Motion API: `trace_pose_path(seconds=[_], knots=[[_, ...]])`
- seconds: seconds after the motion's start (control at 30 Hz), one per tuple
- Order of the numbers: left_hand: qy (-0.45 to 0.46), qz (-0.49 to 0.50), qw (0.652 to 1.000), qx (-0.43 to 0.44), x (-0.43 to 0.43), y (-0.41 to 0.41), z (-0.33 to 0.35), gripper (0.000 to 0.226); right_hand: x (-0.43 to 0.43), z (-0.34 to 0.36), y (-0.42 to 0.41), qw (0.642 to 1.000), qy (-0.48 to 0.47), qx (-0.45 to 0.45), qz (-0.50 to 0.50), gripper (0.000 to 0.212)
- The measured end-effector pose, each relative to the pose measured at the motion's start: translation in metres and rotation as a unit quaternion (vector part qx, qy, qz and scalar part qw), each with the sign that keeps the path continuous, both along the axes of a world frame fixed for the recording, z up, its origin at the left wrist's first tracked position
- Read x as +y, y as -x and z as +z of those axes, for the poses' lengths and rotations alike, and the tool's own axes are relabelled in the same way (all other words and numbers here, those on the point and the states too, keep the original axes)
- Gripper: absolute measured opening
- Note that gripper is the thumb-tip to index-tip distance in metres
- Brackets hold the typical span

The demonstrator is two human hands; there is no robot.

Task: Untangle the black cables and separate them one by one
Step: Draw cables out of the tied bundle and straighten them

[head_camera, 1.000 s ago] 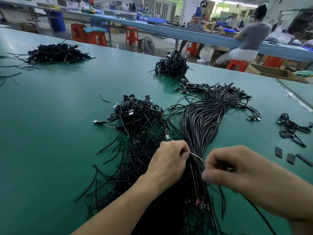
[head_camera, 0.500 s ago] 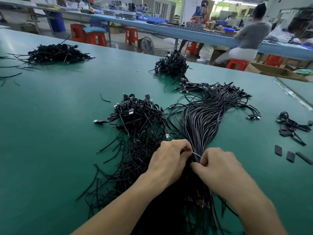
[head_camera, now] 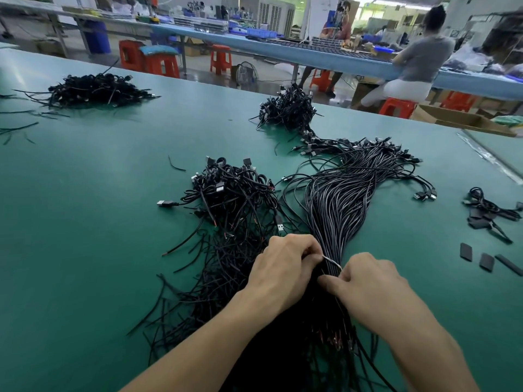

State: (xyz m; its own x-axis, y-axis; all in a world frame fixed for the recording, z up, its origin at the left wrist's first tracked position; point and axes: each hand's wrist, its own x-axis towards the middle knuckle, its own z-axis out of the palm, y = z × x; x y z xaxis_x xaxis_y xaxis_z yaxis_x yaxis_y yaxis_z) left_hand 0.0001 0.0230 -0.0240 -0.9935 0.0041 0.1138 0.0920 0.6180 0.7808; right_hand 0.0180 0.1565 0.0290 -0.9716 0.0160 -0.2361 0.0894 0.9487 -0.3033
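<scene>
A thick bundle of black cables (head_camera: 336,205) runs from USB plugs at the far right down to bare ends near me on the green table (head_camera: 85,222). A thin pale wire tie (head_camera: 331,261) crosses the bundle's narrow neck. My left hand (head_camera: 283,267) pinches the tie's left end against the bundle. My right hand (head_camera: 368,284) pinches its right end. Left of the bundle lies a tangled heap of black cables (head_camera: 232,199).
More black cable piles lie at the far left (head_camera: 93,89) and far centre (head_camera: 285,108). A few cables (head_camera: 486,207) and short black sleeves (head_camera: 486,261) lie at the right. Orange stools and a person seated at a blue bench are beyond the table.
My right hand has come back in from the right to the bundle's neck and taken hold of the tie beside my left hand. The left hand has stayed put.
</scene>
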Motion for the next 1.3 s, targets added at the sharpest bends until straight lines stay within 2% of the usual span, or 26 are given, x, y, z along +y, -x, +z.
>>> trace_pose_path(seconds=[0.1, 0.23, 0.3, 0.4, 0.47, 0.6, 0.73, 0.9, 1.0, 1.1, 1.2, 1.3], knots=[[-0.003, 0.001, 1.000, -0.003, 0.000, 0.000, 0.001, 0.007, 0.004, 0.006, 0.001, 1.000, -0.001, -0.017, 0.024, 0.041], [0.002, 0.004, 1.000, -0.005, -0.001, 0.000, 0.001, 0.007, 0.013, 0.007, 0.001, 0.987, 0.116, -0.095, 0.054, 0.039], [0.006, 0.006, 1.000, -0.008, -0.001, 0.000, 0.001, 0.007, 0.018, 0.006, 0.002, 0.980, 0.139, -0.123, 0.067, 0.041], [0.013, 0.013, 1.000, -0.008, 0.000, 0.001, 0.001, 0.008, 0.019, 0.003, 0.006, 0.991, 0.110, -0.058, 0.053, 0.030], [0.010, 0.014, 1.000, -0.004, 0.000, 0.000, 0.000, 0.008, 0.015, -0.001, 0.009, 0.995, 0.092, -0.002, 0.023, 0.030], [0.009, 0.009, 1.000, 0.002, -0.001, 0.002, -0.002, 0.007, 0.006, -0.010, 0.011, 0.996, 0.080, 0.035, 0.023, 0.028], [0.021, 0.007, 1.000, 0.006, 0.001, 0.001, -0.003, 0.008, 0.013, -0.002, 0.010, 0.993, 0.087, 0.008, 0.076, 0.030], [-0.004, 0.001, 1.000, 0.017, -0.001, 0.004, -0.005, 0.009, 0.018, 0.028, -0.005, 0.964, 0.197, -0.016, 0.176, 0.019], [-0.017, 0.006, 1.000, 0.026, -0.002, 0.004, -0.006, 0.009, 0.025, 0.047, -0.017, 0.950, 0.219, -0.088, 0.206, 0.015], [-0.020, 0.012, 0.999, 0.024, -0.002, 0.004, -0.007, 0.011, 0.031, 0.054, -0.021, 0.963, 0.142, -0.121, 0.192, 0.013], [-0.022, 0.013, 1.000, 0.006, -0.002, 0.003, -0.005, 0.010, 0.033, 0.043, -0.014, 0.984, 0.040, -0.085, 0.152, 0.011], [-0.014, 0.010, 1.000, 0.004, -0.002, 0.003, -0.003, 0.008, 0.023, 0.023, -0.005, 0.992, 0.026, -0.041, 0.120, 0.025]])
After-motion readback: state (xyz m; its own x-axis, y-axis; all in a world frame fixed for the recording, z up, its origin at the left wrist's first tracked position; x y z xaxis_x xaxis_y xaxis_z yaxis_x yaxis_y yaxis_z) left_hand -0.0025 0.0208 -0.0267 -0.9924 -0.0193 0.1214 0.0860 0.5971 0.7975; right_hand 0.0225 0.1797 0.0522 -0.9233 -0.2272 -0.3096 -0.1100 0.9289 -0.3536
